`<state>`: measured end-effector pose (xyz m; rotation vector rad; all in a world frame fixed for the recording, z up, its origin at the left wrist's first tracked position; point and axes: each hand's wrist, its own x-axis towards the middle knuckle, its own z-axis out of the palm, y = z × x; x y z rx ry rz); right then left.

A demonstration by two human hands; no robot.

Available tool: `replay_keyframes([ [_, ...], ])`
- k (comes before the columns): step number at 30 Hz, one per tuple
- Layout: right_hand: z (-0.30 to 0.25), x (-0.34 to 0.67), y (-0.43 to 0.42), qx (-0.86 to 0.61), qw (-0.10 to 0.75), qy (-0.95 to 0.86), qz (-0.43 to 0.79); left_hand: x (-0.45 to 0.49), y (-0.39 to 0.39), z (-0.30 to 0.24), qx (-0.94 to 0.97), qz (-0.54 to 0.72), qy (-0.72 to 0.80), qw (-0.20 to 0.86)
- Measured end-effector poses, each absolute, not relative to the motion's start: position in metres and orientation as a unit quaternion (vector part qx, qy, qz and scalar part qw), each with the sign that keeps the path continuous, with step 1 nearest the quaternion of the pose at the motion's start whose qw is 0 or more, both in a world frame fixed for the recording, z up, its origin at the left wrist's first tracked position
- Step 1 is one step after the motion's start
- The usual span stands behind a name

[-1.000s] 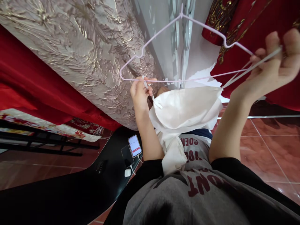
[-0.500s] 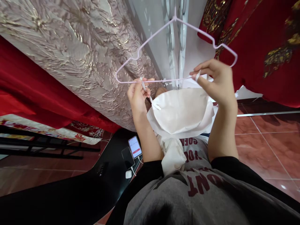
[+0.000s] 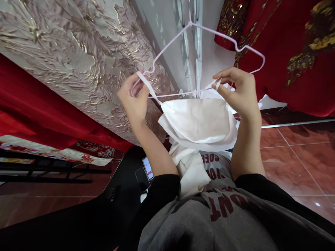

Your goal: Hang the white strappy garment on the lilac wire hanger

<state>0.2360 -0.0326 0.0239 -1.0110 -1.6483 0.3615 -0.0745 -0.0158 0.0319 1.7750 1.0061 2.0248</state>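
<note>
A pale pink wire hanger (image 3: pixel 209 33) hangs in front of me, its hook at the top centre. Under its bottom bar sags a white garment (image 3: pixel 201 122) with thin straps. My left hand (image 3: pixel 134 99) is closed on the left strap, pulled up to the hanger's left end. My right hand (image 3: pixel 237 90) pinches the right strap against the bottom bar near the hanger's right side. The rest of the white cloth drapes down over my grey printed shirt (image 3: pixel 222 205).
A gold-embossed fabric (image 3: pixel 78 52) hangs at left with red cloth (image 3: pixel 39 111) behind it. Red embroidered garments (image 3: pixel 293 45) hang at right. A phone (image 3: pixel 148 167) lies on a black surface (image 3: pixel 78 216) below. Red floor tiles (image 3: pixel 300 153) spread to the right.
My right hand came in from the far right to the hanger's bottom bar with its strap. My left hand then moved left and up, drawing its strap to the hanger's left end.
</note>
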Motion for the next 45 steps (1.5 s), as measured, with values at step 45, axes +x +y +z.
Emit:
replay_keyframes([
  [45,0.075,0.257,-0.025,-0.398,0.613,-0.682,-0.015,-0.027,-0.005,-0.008,0.370,0.811,0.374,0.258],
])
